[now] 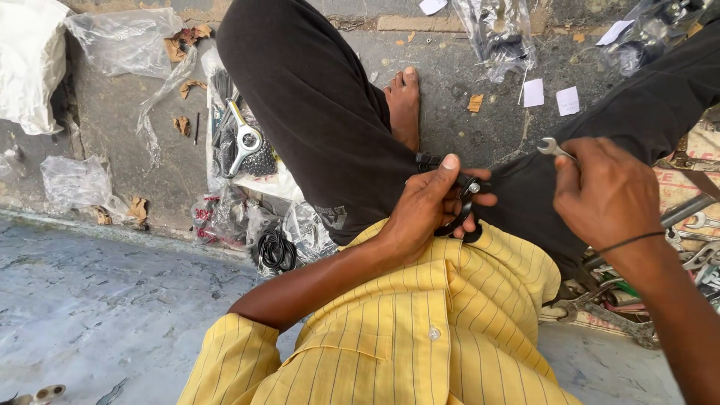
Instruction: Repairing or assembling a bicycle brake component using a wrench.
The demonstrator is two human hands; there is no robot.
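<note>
Fingers of the left hand (429,206) are curling tight around a small black clamp part (459,202) with a silver bolt on top. The part is sitting in the lap, right between the yellow shirt (420,315) and the black trouser leg (315,112). Its long side is running up and down, a bit tilted. The right hand (606,193) is closing around a silver spanner (553,147), whose head is pointing left toward the part. A small gap is staying open between both hands. Spanners (694,247) are lying in a pile close by the right arm.
</note>
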